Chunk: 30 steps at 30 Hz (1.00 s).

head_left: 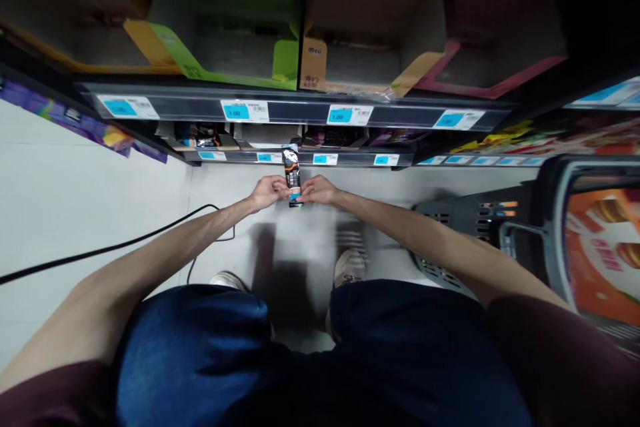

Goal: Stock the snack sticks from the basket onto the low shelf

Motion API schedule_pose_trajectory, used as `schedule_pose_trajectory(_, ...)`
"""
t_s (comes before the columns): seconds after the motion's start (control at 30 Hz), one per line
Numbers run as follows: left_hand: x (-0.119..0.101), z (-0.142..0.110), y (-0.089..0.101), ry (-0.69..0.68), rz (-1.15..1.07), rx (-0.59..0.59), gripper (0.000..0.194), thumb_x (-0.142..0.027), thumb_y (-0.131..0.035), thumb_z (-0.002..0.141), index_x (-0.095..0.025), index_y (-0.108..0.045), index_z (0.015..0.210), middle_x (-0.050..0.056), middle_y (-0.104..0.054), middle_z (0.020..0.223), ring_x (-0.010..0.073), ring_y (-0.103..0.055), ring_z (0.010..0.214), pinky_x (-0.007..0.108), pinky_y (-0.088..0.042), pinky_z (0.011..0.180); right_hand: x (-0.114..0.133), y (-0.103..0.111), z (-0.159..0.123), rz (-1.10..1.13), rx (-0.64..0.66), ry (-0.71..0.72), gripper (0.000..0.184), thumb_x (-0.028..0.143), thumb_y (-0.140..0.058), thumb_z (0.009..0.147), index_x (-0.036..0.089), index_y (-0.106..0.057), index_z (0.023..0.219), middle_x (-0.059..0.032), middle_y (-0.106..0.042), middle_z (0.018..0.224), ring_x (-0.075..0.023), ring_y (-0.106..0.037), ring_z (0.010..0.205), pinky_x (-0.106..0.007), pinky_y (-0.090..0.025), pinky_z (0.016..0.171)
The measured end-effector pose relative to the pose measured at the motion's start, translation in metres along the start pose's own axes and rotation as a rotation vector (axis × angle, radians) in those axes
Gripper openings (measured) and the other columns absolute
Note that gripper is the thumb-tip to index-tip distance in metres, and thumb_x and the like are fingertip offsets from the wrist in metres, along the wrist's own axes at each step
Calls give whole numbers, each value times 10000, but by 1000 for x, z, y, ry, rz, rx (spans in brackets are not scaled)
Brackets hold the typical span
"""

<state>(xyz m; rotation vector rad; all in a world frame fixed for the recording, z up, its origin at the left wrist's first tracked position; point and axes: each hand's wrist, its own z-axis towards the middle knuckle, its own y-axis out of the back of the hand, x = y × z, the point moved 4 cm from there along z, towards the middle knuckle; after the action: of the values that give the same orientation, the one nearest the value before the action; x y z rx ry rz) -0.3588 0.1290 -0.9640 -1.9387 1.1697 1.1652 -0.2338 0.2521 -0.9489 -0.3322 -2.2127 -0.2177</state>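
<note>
Both of my hands hold one slim black snack packet (291,170) with orange and blue print, upright in front of the lowest shelf. My left hand (270,192) pinches its left edge near the bottom. On the lower right edge, the fingers of my right hand (319,189) are closed. Just beyond the packet, the bottom shelf's front strip (300,159) carries blue-and-white price labels. Behind that strip are display boxes; the left one (203,135) contains dark shiny packets. What the packet says is too small to read.
Above, a shelf holds open cardboard display boxes (225,73) behind a price rail (295,110). A grey shopping basket (460,207) stands at the right, near an orange printed panel (607,240). A black cable (125,242) runs from the left. My shoes (350,267) are on the pale floor.
</note>
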Motion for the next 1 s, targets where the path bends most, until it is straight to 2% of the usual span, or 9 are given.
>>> schedule_pose_trajectory(0.2, 5, 0, -1, -13, 24, 11, 526, -365, -913, 456, -131, -595, 803, 34, -698, 692, 138, -640, 622, 285, -512, 650, -1, 0, 0, -34, 39, 12, 374, 194, -936, 469, 122, -602, 622, -2, -632, 548, -93, -544, 498, -193, -433, 477)
schedule_pose_trajectory(0.33, 5, 1, 0, -10, 43, 20, 492, -357, -899, 476, -133, -602, 797, 42, -703, 697, 140, -640, 632, 277, -503, 644, -4, 1, -3, 27, 77, -63, 416, 292, -951, 475, 135, -649, 713, -33, -692, 666, -138, -631, 611, -202, -478, 516)
schedule_pose_trajectory(0.43, 5, 1, 1, -20, 46, 24, 463, -355, -885, 500, -135, -604, 793, 46, -703, 699, 140, -639, 635, 275, -497, 644, -4, 3, -3, 14, 92, -70, 417, 333, -941, 507, 139, -672, 759, -45, -709, 720, -140, -642, 652, -182, -456, 503)
schedule_pose_trajectory(0.63, 5, 2, 0, -33, 59, 24, 460, -356, -891, 484, -143, -595, 765, 35, -698, 698, 134, -632, 631, 266, -488, 637, -3, 4, 0, -34, 78, -23, 385, 341, -931, 515, 140, -663, 705, -19, -674, 642, -130, -617, 626, -176, -415, 479)
schedule_pose_trajectory(0.83, 4, 0, 2, -30, 74, 18, 459, -348, -881, 479, -141, -606, 783, 38, -701, 705, 136, -629, 643, 272, -477, 660, -3, 5, -1, -58, 74, -53, 327, 339, -908, 578, 139, -724, 758, -26, -686, 654, -133, -617, 637, -177, -415, 487)
schedule_pose_trajectory(1.0, 5, 1, 1, -44, 91, 27, 404, -341, -856, 513, -140, -595, 747, 37, -691, 693, 126, -610, 625, 262, -454, 631, 2, 5, -2, -80, 63, 4, 290, 305, -904, 588, 126, -716, 716, -25, -663, 585, -121, -584, 579, -185, -405, 481)
